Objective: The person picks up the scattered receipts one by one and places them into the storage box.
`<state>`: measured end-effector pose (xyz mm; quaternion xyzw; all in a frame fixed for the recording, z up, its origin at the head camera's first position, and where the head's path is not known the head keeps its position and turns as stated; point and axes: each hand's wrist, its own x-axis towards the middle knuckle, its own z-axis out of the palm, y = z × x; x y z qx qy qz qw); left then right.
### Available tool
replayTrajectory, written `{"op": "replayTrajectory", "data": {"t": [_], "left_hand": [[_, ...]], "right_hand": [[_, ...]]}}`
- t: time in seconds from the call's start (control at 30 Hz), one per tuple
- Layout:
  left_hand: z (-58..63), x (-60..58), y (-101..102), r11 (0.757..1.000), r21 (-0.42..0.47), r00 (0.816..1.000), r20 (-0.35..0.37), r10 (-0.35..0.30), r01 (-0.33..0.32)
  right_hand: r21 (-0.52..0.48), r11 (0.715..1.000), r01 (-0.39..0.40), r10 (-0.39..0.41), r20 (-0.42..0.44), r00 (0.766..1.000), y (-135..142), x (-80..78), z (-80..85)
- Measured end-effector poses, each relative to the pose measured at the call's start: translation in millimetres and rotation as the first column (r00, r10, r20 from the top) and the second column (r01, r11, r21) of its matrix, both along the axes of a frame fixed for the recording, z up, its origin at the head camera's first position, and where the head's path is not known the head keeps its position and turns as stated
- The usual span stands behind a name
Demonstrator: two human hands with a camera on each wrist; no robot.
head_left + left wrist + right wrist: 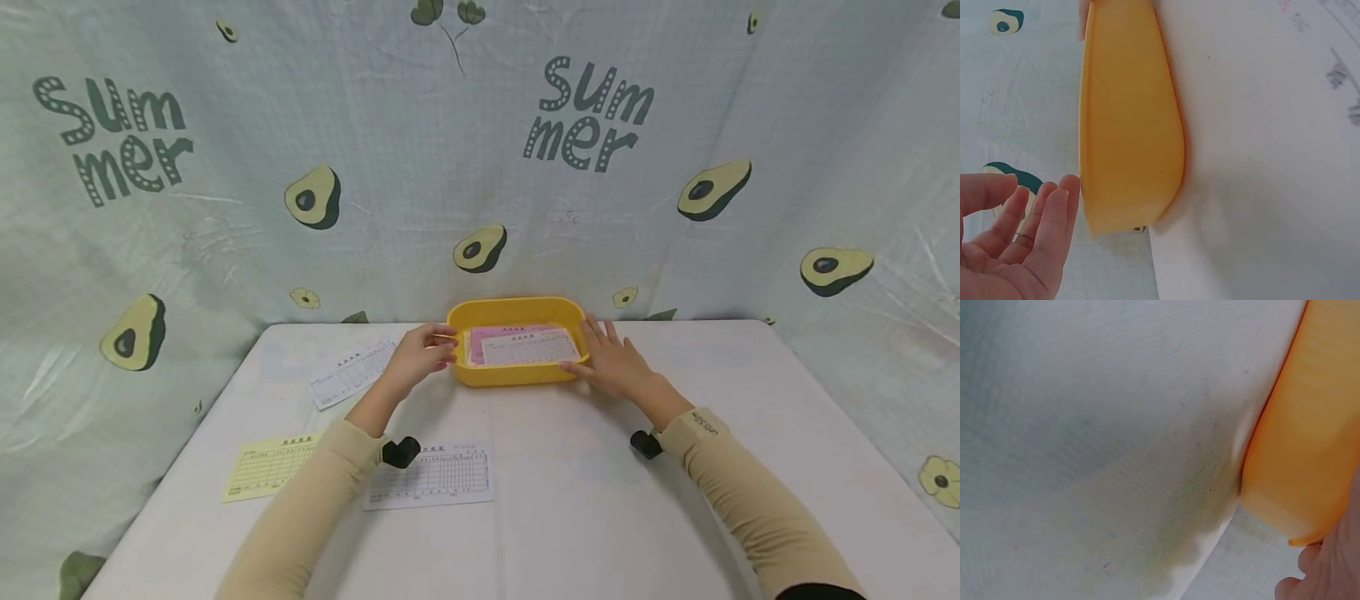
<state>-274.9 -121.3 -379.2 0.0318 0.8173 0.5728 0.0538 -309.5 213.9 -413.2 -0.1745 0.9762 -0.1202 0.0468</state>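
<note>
A yellow plastic basket (517, 376) sits at the far edge of the table, with a white printed form (529, 347) on top of a pink one (476, 343) inside it. At the basket's left end is my left hand (417, 354), its fingers loosely bent and the fingertips by the rim. In the left wrist view those fingers (1054, 231) lie beside the rim and grip nothing; whether they touch it, I cannot tell. Against the right end rests my right hand (617, 364), fingers spread and extended, thumb near the front wall. The right wrist view shows only part of that hand (1335, 569).
A white form (351, 375) lies to the left of the basket. Nearer on the white table (570, 517) are a yellow form (270, 468), partly under my left forearm, and another white form (442, 479). An avocado-print curtain (405, 133) hangs behind.
</note>
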Motion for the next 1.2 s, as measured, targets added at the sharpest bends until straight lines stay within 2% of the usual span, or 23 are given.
{"op": "replayTrajectory", "data": {"t": [0.2, 0.53, 0.7, 0.83, 0.93, 1.07, 1.2], "left_hand": [[-2.5, 10.4, -13, 0.998, -0.059, 1.000, -0.014, -0.005, 0.004], [-1.6, 29.4, -38, 0.995, -0.095, 0.999, -0.003, -0.034, 0.034], [-3.3, 39.6, -51, 0.985, -0.154, 0.996, -0.022, -0.086, 0.082], [-5.7, 47.8, -62, 0.959, -0.228, 0.984, -0.028, -0.177, 0.166], [-6.8, 53.0, -70, 0.931, -0.284, 0.970, -0.020, -0.243, 0.228], [-8.4, 58.7, -79, 0.900, -0.342, 0.958, -0.002, -0.288, 0.270], [-11.1, 66.3, -85, 0.861, -0.412, 0.951, 0.049, -0.306, 0.298]], "right_hand": [[0.010, 1.000, 0.009, -0.010, 0.010, 1.000, 0, -0.8, 0.2], [0.002, 1.000, 0.001, -0.001, 0.022, 1.000, -1, 0.5, 1.6], [-0.013, 1.000, 0.002, -0.002, 0.022, 1.000, -1, 2.5, 2.6], [-0.007, 1.000, -0.001, 0.001, 0.018, 1.000, 0, 1.5, 4.7], [-0.005, 1.000, -0.002, 0.002, 0.018, 1.000, 0, 0.6, 6.4], [-0.004, 1.000, 0.004, -0.004, 0.019, 1.000, 0, 0.1, 6.4], [-0.008, 1.000, 0.006, -0.006, 0.037, 0.999, 0, 2.1, 3.6]]}}
